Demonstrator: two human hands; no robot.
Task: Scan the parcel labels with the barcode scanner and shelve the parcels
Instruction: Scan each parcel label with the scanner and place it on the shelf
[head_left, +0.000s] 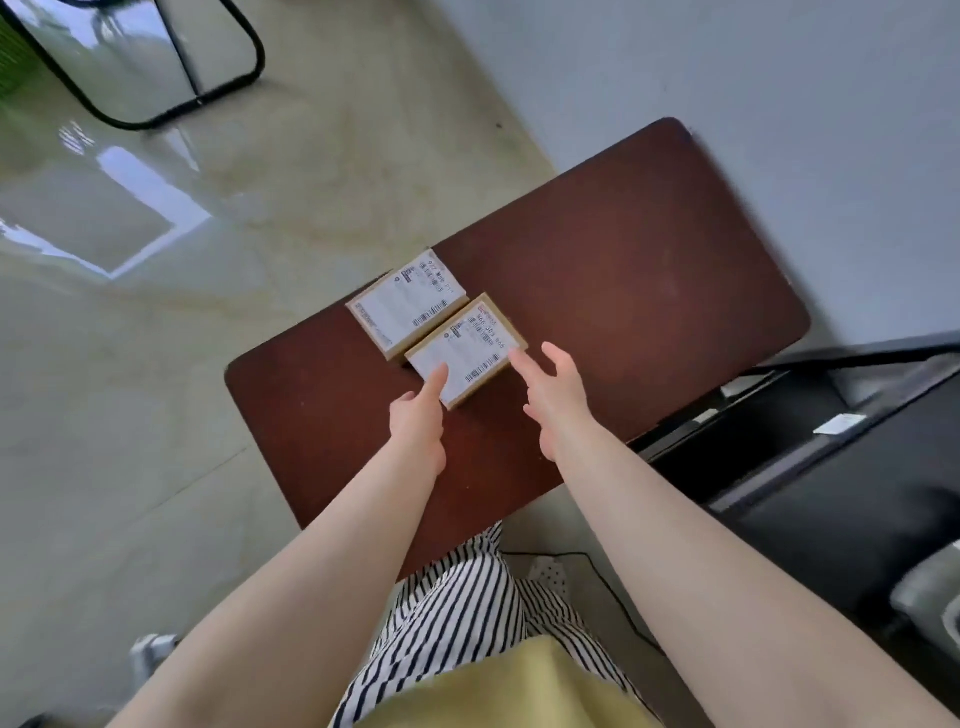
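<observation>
Parcels (439, 325) on brown table (649, 270), shiny floor (156, 364)

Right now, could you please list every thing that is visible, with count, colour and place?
parcels: two, tan with white labels, side by side on the table's left part
table: one, dark reddish brown, centre
black furniture: right edge, kind unclear
black-framed object: one, on the floor, top left
barcode scanner: not visible
left hand: open, finger on the nearer parcel
right hand: open, fingertip at that parcel's right edge
</observation>
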